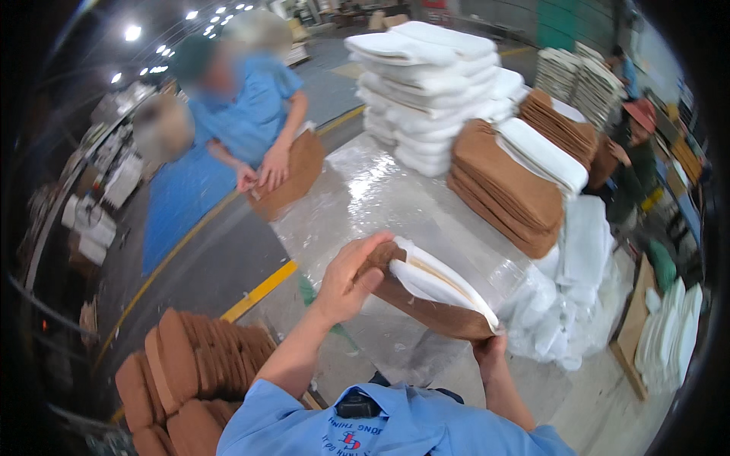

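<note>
Between my two hands, above the plastic-covered table, is a brown fabric cushion cover with white padding showing along its gaping long side. My left hand grips the cover's left end, thumb toward me and fingers at the far side. At the opposite end, my right hand pinches the near right corner; its fingers are partly hidden behind the fabric. The cover is tilted, its right end nearer to me.
Clear plastic sheeting covers the table. White pads and brown covers are stacked at its far right. Across the left corner, a co-worker handles a brown piece. More brown covers are piled at lower left, crumpled white plastic at right.
</note>
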A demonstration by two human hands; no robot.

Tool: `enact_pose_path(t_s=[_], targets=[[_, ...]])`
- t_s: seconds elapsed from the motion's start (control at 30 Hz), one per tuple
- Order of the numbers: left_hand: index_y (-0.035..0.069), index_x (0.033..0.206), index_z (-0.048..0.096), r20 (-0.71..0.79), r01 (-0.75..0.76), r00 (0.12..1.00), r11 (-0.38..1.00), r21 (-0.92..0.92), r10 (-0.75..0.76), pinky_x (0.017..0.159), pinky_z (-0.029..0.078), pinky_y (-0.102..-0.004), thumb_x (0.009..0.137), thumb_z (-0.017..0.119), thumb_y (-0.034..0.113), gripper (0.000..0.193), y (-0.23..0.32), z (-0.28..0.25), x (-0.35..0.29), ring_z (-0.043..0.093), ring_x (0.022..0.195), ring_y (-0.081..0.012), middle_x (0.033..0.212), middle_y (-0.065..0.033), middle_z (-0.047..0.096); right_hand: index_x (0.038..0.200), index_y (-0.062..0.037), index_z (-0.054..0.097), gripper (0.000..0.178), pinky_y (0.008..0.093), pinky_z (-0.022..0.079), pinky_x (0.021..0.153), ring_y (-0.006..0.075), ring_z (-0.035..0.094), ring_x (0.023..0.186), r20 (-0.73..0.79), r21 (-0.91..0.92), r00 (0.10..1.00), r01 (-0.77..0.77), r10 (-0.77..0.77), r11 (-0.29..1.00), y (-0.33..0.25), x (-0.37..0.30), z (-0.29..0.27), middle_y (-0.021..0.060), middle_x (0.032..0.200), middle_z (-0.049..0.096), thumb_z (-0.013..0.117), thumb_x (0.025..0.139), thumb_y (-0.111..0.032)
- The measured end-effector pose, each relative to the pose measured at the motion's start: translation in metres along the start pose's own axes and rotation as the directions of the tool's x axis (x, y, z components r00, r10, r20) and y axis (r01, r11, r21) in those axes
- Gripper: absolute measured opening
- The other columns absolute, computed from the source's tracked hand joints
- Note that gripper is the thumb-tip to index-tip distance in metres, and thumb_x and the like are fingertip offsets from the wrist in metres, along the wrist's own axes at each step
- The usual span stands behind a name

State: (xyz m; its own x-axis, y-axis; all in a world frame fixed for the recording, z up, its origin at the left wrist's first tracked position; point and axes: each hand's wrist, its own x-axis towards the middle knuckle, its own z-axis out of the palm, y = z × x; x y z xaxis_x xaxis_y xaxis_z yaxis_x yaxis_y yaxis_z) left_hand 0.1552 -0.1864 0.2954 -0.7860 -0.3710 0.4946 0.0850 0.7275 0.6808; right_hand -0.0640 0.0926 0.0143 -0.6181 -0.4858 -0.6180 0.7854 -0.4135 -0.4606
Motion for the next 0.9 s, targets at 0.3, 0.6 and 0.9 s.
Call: enact_pose_path(t_s=[0.3, 0.6, 0.9], targets=[[0.007, 0.136, 0.064, 0.191, -0.19, 0.967, 0.976, 0.106, 0.168, 0.104, 0.048, -0.0463, 0.094, 0.076, 0.03, 0.049, 0.032, 0.024, 0.039, 0.067, 0.115, -0.0376, 0.13, -0.0157, 0.07, 0.116, -0.004, 0.065, 0.023, 0.0309, 0.049, 0.089, 0.0138, 0.061, 0.099, 0.235, -0.617, 0.695, 0.647, -0.68, 0.448, -0.069, -0.033, 0.018, 0.0036, 0.104, 0.067, 0.06, 0.107, -0.024], [0.005, 0.113, 0.064, -0.469, -0.289, 0.84, 0.956, 0.04, 0.273, 0.1, 0.043, -0.0448, 0.106, 0.056, 0.041, 0.038, -0.021, 0.094, 0.053, 0.064, 0.097, -0.0302, 0.104, -0.0116, 0.068, 0.141, -0.0063, 0.058, 0.058, 0.0447, 0.051, 0.099, 0.0384, 0.065, 0.117, 0.871, -0.487, 0.467, 0.863, -0.153, -0.135, -0.076, -0.129, 0.153, 0.0193, 0.124, 0.069, 0.077, 0.092, -0.029], [0.006, 0.102, 0.063, -0.223, 0.112, 0.709, 0.419, -0.901, -0.669, 0.077, 0.053, -0.0332, 0.108, 0.044, 0.065, 0.062, -0.142, 0.122, 0.113, 0.064, 0.078, -0.0191, 0.089, -0.006, 0.067, 0.117, 0.004, 0.069, 0.052, 0.0502, 0.056, 0.083, 0.0437, 0.071, 0.094, 0.771, -0.634, 0.602, 0.692, -0.21, -0.346, -0.013, -0.091, 0.224, 0.0234, 0.104, 0.071, 0.073, 0.094, -0.042]])
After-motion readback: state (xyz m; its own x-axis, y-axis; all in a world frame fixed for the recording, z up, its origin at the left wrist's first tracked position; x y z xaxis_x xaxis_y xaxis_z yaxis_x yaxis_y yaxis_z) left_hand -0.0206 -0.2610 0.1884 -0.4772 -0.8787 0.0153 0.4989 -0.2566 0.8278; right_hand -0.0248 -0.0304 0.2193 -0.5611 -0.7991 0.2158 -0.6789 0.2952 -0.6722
